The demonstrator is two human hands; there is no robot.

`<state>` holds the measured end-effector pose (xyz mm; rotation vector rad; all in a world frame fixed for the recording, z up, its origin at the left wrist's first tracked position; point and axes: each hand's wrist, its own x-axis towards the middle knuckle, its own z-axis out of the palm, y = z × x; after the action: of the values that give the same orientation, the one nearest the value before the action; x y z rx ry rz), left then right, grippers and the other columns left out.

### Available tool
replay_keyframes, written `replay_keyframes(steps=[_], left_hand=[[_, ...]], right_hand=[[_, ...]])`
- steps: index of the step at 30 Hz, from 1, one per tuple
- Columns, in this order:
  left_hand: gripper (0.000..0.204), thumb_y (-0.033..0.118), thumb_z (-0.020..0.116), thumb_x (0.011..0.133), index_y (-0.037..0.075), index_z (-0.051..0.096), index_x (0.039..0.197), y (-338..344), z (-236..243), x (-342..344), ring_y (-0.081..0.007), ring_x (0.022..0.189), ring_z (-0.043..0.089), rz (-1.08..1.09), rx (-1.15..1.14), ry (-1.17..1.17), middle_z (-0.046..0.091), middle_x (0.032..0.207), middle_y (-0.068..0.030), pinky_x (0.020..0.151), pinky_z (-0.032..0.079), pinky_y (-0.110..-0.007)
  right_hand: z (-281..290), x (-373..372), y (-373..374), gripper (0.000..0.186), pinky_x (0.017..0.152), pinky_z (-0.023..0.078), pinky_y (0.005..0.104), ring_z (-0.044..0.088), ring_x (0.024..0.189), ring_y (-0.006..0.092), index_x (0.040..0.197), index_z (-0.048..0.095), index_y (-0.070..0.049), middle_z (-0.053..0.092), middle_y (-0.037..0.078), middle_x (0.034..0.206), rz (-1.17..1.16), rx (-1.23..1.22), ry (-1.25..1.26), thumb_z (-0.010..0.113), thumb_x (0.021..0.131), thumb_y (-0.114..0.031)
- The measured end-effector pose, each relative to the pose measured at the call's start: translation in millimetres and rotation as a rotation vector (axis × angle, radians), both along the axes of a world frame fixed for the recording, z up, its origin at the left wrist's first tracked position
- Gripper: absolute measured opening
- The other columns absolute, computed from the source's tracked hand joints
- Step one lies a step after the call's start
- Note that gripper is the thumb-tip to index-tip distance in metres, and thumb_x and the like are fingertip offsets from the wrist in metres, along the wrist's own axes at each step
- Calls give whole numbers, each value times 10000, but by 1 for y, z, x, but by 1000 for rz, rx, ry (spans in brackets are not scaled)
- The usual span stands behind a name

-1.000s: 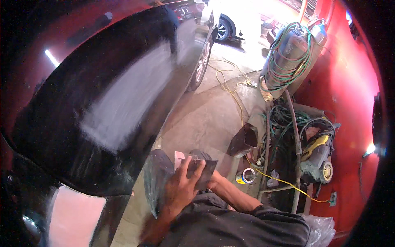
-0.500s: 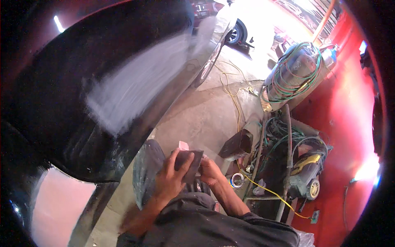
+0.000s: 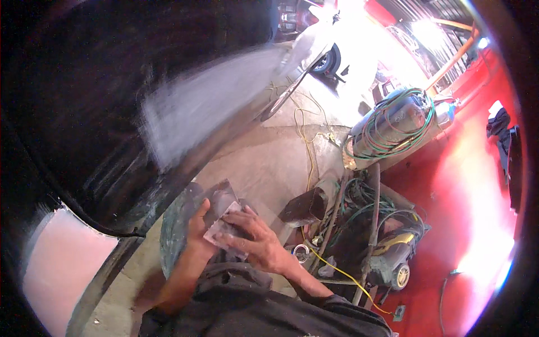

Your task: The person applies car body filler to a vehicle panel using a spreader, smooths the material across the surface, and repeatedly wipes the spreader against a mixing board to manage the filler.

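Note:
My left hand (image 3: 199,236) grips a dark flat sheet (image 3: 222,191) from the left side, thumb raised and other fingers hidden beneath. My right hand (image 3: 261,247) lies over a pale pinkish, dusty block (image 3: 219,229) on that sheet, its fingers wrapped across it. Both are held low over my legs, beside a black car body (image 3: 84,95). That panel carries a cloudy grey scuffed patch (image 3: 196,101) and, at lower left, a smooth pink patch (image 3: 67,269) with pale edges.
Gas cylinders (image 3: 393,126) wrapped in hoses stand right, by a red wall (image 3: 449,213). Below are a tubular metal frame (image 3: 373,219), a yellow-and-black machine (image 3: 393,264), a dark container (image 3: 303,208) and a tin (image 3: 301,253). Yellow cord (image 3: 309,146) crosses the floor; another car's wheel (image 3: 325,62) shows behind.
My right hand has come from under and beside the dark sheet onto the pale block on top. My left fingers have slipped out of sight beneath. The camera's view has shifted.

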<state>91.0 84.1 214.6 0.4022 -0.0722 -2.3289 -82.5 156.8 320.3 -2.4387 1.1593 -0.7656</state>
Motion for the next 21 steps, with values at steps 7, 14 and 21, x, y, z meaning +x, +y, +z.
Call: replay_keyframes(steps=[7,14,21], left_hand=[[500,407,524,1045,49,552,1393,9,24,9,-316,1200,640,-18,67,22,651,1325,-147,1020,517,-509],[515,362,565,1051,11,531,1427,3,52,12,-271,1217,630,220,-201,-328,623,1351,-120,1010,538,-447],[511,339,569,1052,21,517,1449,10,69,14,-260,1202,643,254,-247,-403,619,1358,-125,996,544,-409]], right_hand=[[9,-27,8,689,1175,368,542,504,1367,376,1365,676,-209,524,163,1466,-149,89,86,662,720,33],[22,-41,3,510,1063,490,452,591,1239,373,1270,739,-186,601,157,1342,-467,-134,-17,640,803,-7],[52,-15,6,490,1091,456,511,573,1243,358,1234,733,-212,594,122,1296,-117,-35,123,700,750,-144]])
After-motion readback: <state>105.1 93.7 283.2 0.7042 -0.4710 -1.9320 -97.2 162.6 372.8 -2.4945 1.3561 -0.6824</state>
